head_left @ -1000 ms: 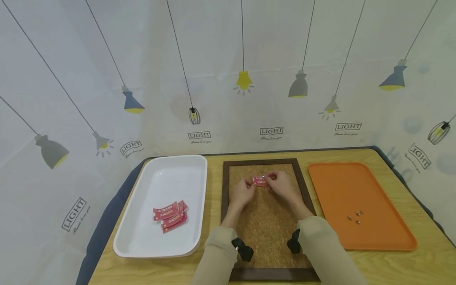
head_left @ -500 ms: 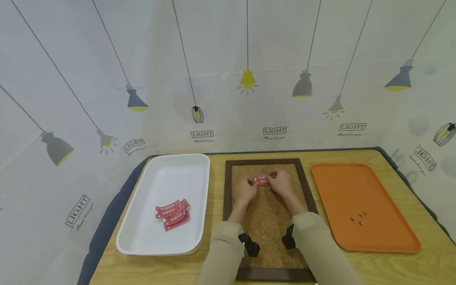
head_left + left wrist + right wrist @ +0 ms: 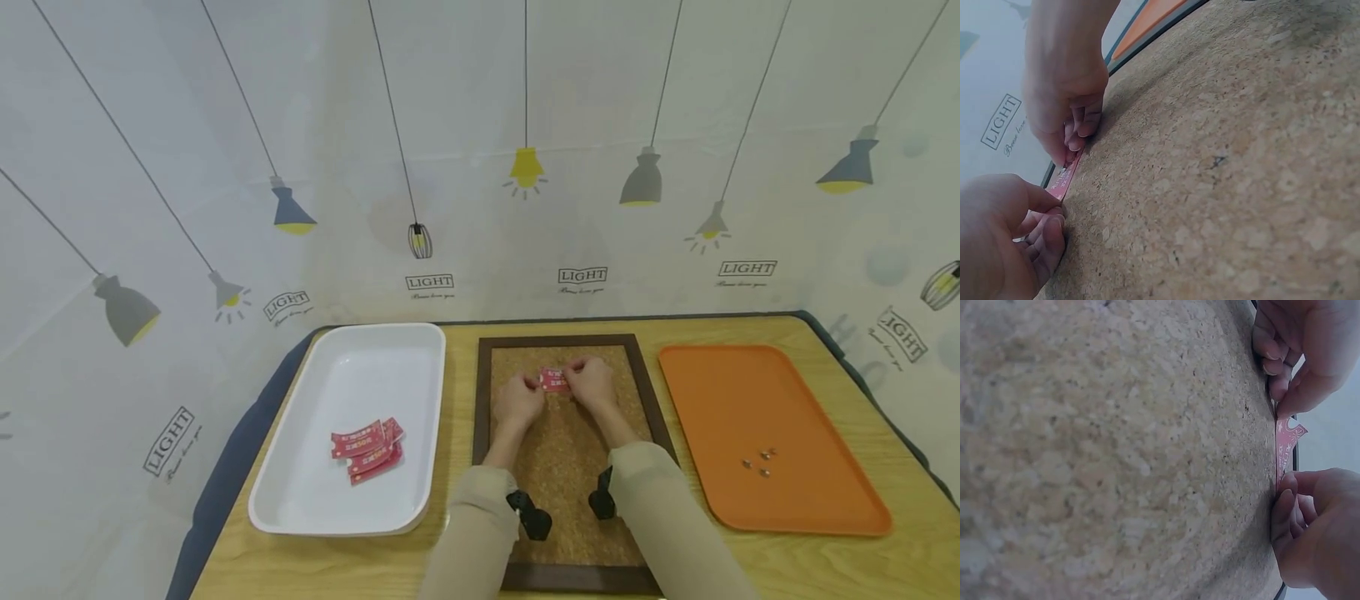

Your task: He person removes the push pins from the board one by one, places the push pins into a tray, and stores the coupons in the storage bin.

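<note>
A small red paper coupon [image 3: 554,380] lies near the top of the framed cork board [image 3: 558,475]. My left hand [image 3: 519,402] pinches its left end between thumb and fingers. At the opposite end, my right hand [image 3: 595,385] pinches the coupon with its fingertips. The left wrist view shows the coupon [image 3: 1067,176] stretched between both hands, close against the cork. Seen from the right wrist, one notched corner of the coupon [image 3: 1286,447] sticks up from the board. Whether anything small sits under my right fingertips is hidden.
To the left stands a white tray [image 3: 300,492] with several red coupons [image 3: 367,450] piled in it. An orange tray [image 3: 750,392] on the right holds several small shiny metal pieces [image 3: 764,472]. Both trays and the board rest on a wooden table [image 3: 780,558] before a printed wall cloth.
The head view has shifted slightly, so everything appears a little further right. Both hands stay at the coupon's ends; the right forearm has come slightly inward.
</note>
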### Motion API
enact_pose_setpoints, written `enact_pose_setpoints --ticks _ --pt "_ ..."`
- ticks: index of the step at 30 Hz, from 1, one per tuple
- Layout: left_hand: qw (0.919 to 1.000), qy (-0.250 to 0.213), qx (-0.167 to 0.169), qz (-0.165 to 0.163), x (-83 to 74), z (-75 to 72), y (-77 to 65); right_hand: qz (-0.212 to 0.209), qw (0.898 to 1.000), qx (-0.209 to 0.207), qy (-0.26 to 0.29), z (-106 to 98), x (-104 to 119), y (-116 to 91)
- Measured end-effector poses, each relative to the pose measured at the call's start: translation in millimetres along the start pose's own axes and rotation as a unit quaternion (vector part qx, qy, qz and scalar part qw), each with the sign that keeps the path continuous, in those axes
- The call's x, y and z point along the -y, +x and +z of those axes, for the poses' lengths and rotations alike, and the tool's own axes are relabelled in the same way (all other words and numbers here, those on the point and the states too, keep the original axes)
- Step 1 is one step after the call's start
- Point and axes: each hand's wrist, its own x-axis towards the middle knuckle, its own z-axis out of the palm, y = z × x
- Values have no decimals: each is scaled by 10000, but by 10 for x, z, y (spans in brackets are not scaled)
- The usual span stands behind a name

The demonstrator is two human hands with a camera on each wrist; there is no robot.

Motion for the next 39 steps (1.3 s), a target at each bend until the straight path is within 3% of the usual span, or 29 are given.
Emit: enact_pose_setpoints --ticks 13,23,33,39 --pt "9999 -7 -63 -87 -13 14 14 264 9953 -305 -883 10 80 -29" --pt "9994 184 -184 -224 -39 22 18 285 9947 -322 -938 58 65 -36" --pt "9988 279 -290 -268 -45 32 25 131 9985 -427 -310 63 -3 -66" --pt "9992 147 -278 -233 -12 54 20 94 9972 -344 664 52 -84 -72"
